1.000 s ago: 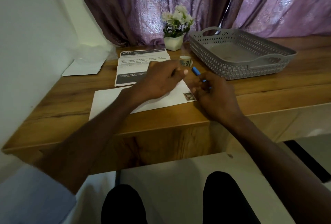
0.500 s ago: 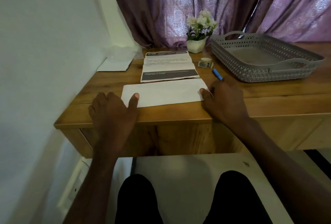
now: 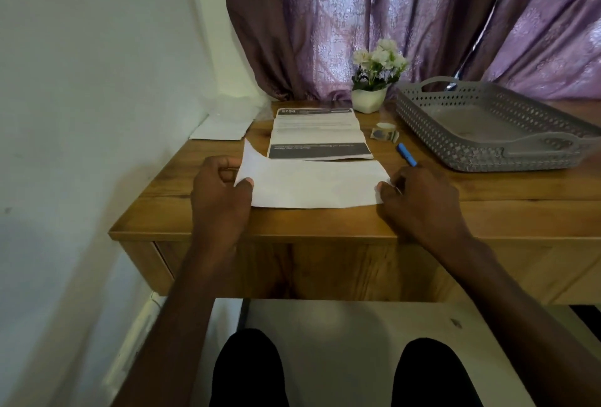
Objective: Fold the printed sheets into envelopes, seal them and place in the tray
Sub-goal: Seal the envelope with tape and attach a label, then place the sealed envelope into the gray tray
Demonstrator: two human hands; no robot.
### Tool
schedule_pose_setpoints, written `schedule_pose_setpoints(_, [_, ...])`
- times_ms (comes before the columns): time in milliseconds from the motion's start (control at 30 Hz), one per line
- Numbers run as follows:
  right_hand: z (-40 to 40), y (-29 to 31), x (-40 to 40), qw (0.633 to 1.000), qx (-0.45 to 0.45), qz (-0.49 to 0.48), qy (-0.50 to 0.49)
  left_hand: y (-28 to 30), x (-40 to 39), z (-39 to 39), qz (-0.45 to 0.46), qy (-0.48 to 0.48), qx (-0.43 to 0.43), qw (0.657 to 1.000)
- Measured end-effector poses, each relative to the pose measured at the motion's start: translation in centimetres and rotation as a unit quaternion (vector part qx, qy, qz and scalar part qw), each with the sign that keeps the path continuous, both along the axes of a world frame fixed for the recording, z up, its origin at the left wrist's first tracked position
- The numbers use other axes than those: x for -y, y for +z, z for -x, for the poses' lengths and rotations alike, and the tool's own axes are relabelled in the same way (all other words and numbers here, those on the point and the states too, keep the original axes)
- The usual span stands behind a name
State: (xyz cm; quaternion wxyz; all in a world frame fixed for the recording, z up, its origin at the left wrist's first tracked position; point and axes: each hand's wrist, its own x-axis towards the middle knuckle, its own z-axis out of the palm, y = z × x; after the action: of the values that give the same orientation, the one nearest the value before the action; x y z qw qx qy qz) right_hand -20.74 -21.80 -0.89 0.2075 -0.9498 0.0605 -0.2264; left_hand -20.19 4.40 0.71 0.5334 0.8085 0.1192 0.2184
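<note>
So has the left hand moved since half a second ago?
Yes. The left hand was resting at the desk's front edge; now it has moved up onto the envelope's left end, lifting that end off the wood.

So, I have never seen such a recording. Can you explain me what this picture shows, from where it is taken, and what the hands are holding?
There is no machine here. A person wears a camera on the head, so you look down along their two bare arms at a wooden desk. The left hand pinches the left end of a white envelope and lifts that end off the desk; the right hand holds down its right end. Behind it lie printed sheets, a sticker roll, a blue pen and a grey tray. A flower pot stands at the back.
</note>
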Motion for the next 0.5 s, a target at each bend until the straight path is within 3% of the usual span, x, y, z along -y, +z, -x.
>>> schedule_pose_setpoints(133, [-0.8,2.4,0.8,0.993,0.106,0.042,0.023,1.2,-0.3,0.4,0.151,-0.059,0.081,0.983])
schedule_pose_setpoints(233, [-2.0,5.9,1.3,0.975,0.171,0.048,0.133,2.6,-0.1,0.2,0.194,-0.099,0.127,0.968])
schedule_pose_setpoints(333, [-3.3,9.1,1.5,0.964,0.150,-0.010,0.219,4.0,1.0,-0.5,0.239,-0.132,0.149,0.950])
schedule_pose_setpoints(500, [-4.4,11.3,2.6,0.950,0.117,-0.155,0.247,5.9,3.2,-3.4,0.310,-0.153,0.150,0.927])
